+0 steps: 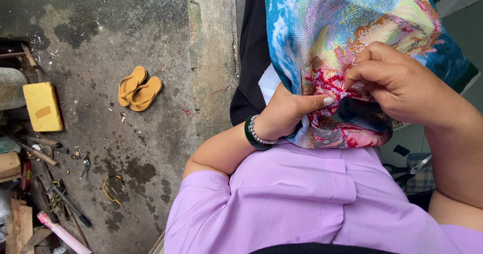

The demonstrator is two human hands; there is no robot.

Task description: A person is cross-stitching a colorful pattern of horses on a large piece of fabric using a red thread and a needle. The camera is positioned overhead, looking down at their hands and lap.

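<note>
Stained concrete floor (pixel 151 148) with yellow sandals (pixel 139 88) lies left of the colourful cross-stitch cloth (pixel 347 27), which the left hand (pixel 289 114) grips from below, thumb flat on it, while the right hand (pixel 402 85) pinches its red patch from above.

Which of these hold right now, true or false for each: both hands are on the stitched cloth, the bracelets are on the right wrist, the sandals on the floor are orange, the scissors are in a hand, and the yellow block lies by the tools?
1. Both the left hand and the right hand grip the colourful stitched cloth. True.
2. The bracelets sit on the right wrist. False: a dark green bangle and a beaded one are on the left wrist.
3. The sandals on the concrete floor are orange. True.
4. A hand holds the scissors. False: they lie beside the person's right arm, untouched.
5. The yellow block lies near the scattered tools. True.
</note>
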